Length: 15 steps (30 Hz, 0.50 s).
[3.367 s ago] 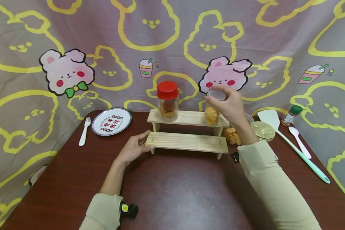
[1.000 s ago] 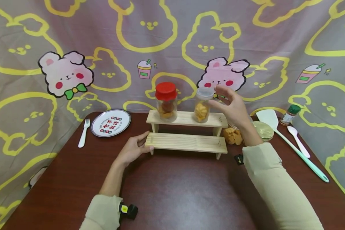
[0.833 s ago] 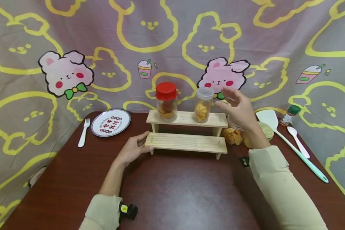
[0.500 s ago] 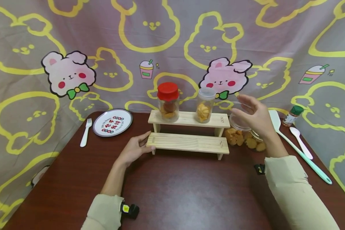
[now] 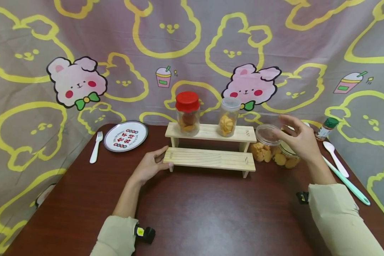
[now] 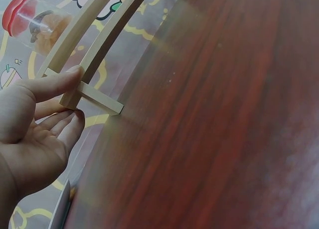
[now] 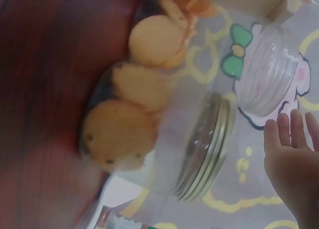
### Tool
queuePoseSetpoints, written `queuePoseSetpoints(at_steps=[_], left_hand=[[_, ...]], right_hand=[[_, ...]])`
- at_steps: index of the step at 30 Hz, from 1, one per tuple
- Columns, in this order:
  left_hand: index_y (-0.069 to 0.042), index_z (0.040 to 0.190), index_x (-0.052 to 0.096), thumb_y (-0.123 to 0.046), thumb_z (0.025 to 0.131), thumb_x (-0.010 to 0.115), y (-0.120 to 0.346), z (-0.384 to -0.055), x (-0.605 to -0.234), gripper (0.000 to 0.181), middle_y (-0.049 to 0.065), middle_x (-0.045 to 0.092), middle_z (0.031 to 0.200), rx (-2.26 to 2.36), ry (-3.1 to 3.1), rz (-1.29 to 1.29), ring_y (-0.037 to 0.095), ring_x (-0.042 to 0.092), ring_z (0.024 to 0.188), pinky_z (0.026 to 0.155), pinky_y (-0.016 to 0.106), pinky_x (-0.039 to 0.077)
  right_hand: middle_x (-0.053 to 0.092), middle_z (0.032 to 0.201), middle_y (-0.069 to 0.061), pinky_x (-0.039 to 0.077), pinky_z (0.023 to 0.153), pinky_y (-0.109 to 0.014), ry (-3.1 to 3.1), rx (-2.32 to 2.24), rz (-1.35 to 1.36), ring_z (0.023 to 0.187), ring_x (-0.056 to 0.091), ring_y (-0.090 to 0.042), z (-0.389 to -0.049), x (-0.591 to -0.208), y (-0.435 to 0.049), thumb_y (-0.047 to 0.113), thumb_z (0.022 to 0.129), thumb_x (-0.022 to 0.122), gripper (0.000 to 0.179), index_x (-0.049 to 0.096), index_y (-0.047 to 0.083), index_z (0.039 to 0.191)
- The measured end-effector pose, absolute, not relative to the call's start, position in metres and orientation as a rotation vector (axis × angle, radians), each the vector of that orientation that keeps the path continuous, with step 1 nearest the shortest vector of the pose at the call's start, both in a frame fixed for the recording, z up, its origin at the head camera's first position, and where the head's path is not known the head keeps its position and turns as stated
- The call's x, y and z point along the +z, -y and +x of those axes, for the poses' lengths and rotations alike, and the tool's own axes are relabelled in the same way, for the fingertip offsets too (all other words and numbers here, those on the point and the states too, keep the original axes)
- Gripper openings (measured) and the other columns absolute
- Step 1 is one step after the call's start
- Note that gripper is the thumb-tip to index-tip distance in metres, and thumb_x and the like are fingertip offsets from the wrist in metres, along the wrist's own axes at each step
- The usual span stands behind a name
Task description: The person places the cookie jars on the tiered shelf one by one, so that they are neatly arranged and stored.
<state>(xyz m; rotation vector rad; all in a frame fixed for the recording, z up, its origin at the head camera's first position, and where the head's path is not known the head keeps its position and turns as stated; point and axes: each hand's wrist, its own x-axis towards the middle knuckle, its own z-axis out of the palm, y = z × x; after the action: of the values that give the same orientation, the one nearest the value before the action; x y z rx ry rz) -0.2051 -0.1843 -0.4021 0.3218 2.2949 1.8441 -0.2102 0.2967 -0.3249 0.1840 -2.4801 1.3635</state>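
In the head view, my left hand (image 5: 148, 167) grips the left end of a two-tier wooden rack (image 5: 208, 158); the left wrist view has its thumb over the lower board. On the top tier stand a red-lidded jar (image 5: 187, 119) and a clear-lidded jar (image 5: 228, 119), both holding cookies. My right hand (image 5: 299, 138) hovers by a gold-lidded cookie jar (image 5: 286, 158), fingers spread and holding nothing, partly hiding its lid. Left of it is another cookie jar with a clear lid (image 5: 267, 134). The right wrist view shows the gold-lidded jar (image 7: 134, 124) close up, the hand (image 7: 294, 164) apart from it.
A fork (image 5: 96, 147) and a white plate (image 5: 126, 136) lie at the left. To the right are a green-capped spice bottle (image 5: 327, 128), a white spoon (image 5: 336, 159) and a spatula with a green handle (image 5: 350, 185). A patterned cloth (image 5: 192, 64) hangs behind the table.
On the top tier, the clear-lidded jar has shifted left from the right end. My right hand has let go of it and moved right and down to the gold-lidded jar. My left hand stays put.
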Motion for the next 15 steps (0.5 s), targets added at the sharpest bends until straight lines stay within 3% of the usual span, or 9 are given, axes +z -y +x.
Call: queuePoseSetpoints(at_steps=[3,9,15], left_hand=[[0.007,0.154,0.033,0.000,0.089,0.076,0.184,-0.205,-0.402,0.079,0.019,0.034,0.160,1.841,-2.299,0.321,0.028,0.041,0.140,0.107,0.028,0.043],[0.007,0.154,0.032,0.000,0.089,0.076,0.184,-0.205,-0.402,0.079,0.018,0.035,0.159,1.839,-2.300,0.316,0.028,0.041,0.140,0.107,0.029,0.043],[0.007,0.154,0.032,0.000,0.090,0.075,0.184,-0.205,-0.402,0.078,0.019,0.032,0.161,1.833,-2.298,0.314,0.027,0.040,0.141,0.108,0.028,0.042]], right_hand=[[0.047,0.150,-0.013,0.044,0.110,-0.026,2.516,1.339,0.153,0.137,0.046,-0.026,-0.208,-0.328,-0.303,0.029,0.094,0.075,0.069,0.045,0.009,0.153],[0.042,0.154,-0.019,0.034,0.118,-0.047,2.569,1.338,0.099,0.143,0.037,-0.036,-0.205,-0.335,-0.317,0.032,0.094,0.075,0.076,0.039,0.007,0.156],[0.041,0.153,-0.023,0.028,0.121,-0.046,2.616,1.317,0.075,0.144,0.035,-0.039,-0.204,-0.343,-0.330,0.038,0.094,0.074,0.080,0.037,0.003,0.155]])
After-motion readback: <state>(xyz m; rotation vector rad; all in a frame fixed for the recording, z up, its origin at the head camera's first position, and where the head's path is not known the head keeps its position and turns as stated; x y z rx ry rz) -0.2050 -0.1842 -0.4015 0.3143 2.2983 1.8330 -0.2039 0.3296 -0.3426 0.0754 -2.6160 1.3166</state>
